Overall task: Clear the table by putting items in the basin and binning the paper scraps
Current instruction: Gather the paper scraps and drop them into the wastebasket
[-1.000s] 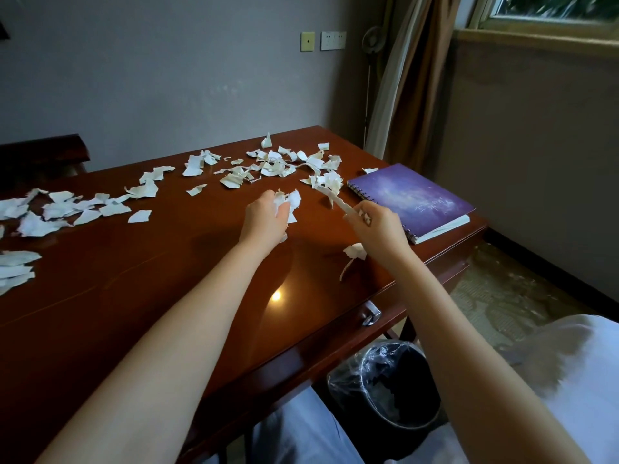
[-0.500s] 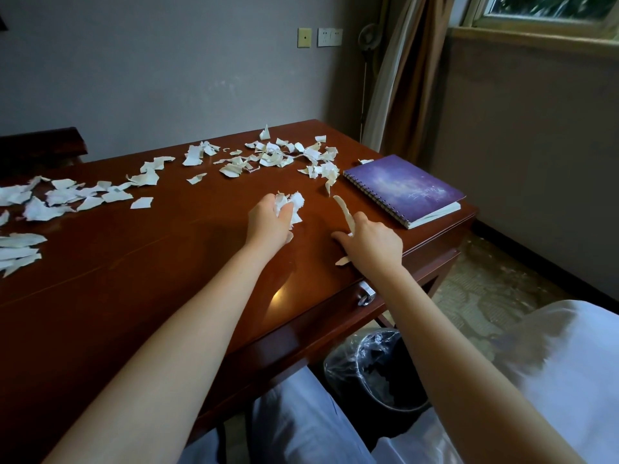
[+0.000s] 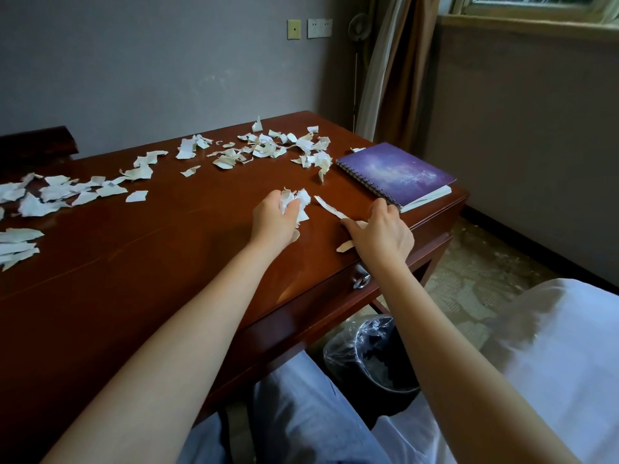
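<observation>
The person sits at a dark wooden table (image 3: 134,279) with both bare forearms stretched over it. The left hand (image 3: 273,221) is curled round a wad of paper scraps (image 3: 298,200), the white pieces bunched between thumb and fingers and sticking out on the far side of the fist. The right hand (image 3: 382,234) lies palm down near the table's right edge, its fingers spread and straight, the forefinger pressing the near end of a long strip (image 3: 330,207) of torn paper against the wood (a further bit of paper shows under the heel of that hand). Loose scraps (image 3: 274,147) litter the far middle of the table and its left side. A purple spiral notebook (image 3: 395,172) rests at the right corner, just beyond the right hand. Under the table, beside the person's knees, stands a dark bin (image 3: 378,360) with a clear liner
</observation>
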`<control>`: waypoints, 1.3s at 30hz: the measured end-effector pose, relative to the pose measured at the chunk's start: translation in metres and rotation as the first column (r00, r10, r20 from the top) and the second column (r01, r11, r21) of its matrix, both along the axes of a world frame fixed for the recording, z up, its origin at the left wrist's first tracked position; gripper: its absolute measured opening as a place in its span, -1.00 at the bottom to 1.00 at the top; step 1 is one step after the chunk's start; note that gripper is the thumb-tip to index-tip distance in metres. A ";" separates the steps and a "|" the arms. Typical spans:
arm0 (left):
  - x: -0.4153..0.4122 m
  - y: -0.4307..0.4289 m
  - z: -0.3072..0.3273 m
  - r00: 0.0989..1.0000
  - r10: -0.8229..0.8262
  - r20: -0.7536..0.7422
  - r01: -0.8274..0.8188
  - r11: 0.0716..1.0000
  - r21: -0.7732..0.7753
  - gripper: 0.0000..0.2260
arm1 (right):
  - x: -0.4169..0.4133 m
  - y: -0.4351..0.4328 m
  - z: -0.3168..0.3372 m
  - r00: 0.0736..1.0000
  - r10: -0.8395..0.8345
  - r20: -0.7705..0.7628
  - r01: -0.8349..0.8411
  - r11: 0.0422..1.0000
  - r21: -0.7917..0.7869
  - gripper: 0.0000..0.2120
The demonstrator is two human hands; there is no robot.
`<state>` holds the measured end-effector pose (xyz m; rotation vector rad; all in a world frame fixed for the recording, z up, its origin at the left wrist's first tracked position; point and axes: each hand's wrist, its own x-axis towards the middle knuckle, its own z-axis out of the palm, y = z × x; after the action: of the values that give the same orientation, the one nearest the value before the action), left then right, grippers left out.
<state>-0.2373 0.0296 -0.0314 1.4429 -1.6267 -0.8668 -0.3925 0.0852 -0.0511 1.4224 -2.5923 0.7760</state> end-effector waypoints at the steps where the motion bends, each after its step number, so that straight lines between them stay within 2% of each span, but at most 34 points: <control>1: -0.003 0.002 0.000 1.000 -0.010 0.004 0.010 1.000 -0.009 -0.71 | 0.000 0.002 -0.002 0.999 -0.041 0.028 0.041 0.999 -0.013 -0.48; 4: -0.012 0.009 0.001 1.000 -0.028 -0.011 0.028 1.000 -0.011 -0.69 | 0.002 0.007 -0.003 0.981 -0.146 0.129 0.149 0.989 -0.014 -0.39; 7: -0.016 0.014 0.001 0.999 -0.048 -0.014 0.047 0.999 -0.009 -0.69 | 0.005 0.010 -0.004 0.924 -0.222 0.312 0.239 0.971 -0.019 -0.32; 12: -0.017 0.017 0.003 0.999 -0.053 -0.004 0.053 0.998 -0.020 -0.68 | 0.009 0.015 -0.007 0.731 -0.243 0.638 0.363 0.930 -0.063 -0.34; 20: -0.030 0.026 -0.001 0.994 -0.106 0.013 0.107 0.993 -0.054 -0.74 | 0.009 0.023 -0.013 0.725 -0.154 0.671 0.375 0.906 -0.197 -0.70; 29: -0.039 0.031 0.001 0.993 -0.114 0.003 0.114 0.993 -0.036 -0.76 | -0.003 0.030 -0.016 0.689 0.116 0.715 0.308 0.846 -0.434 -0.95; 31: -0.044 0.034 0.003 0.992 -0.126 0.012 0.127 0.991 -0.049 -0.79 | -0.005 0.028 -0.012 0.628 0.189 0.755 0.345 0.801 -0.489 -0.94; 33: -0.050 0.037 0.004 0.991 -0.133 0.007 0.133 0.989 -0.056 -0.78 | -0.008 0.024 -0.007 0.528 0.248 0.812 0.415 0.759 -0.501 -0.89; 36: -0.059 0.042 0.003 0.984 -0.158 -0.086 0.154 0.986 -0.058 -0.84 | -0.018 0.022 -0.004 0.389 0.323 0.863 0.504 0.710 -0.493 -0.88; 39: -0.070 0.050 0.002 0.977 -0.191 -0.092 0.181 0.977 -0.111 -0.83 | -0.033 0.028 -0.006 0.334 0.335 0.881 0.564 0.678 -0.472 -0.85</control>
<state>-0.3076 0.0798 -0.0293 1.1705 -1.7226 -0.9322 -0.4256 0.1135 -0.0575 0.3906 -2.1404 2.9291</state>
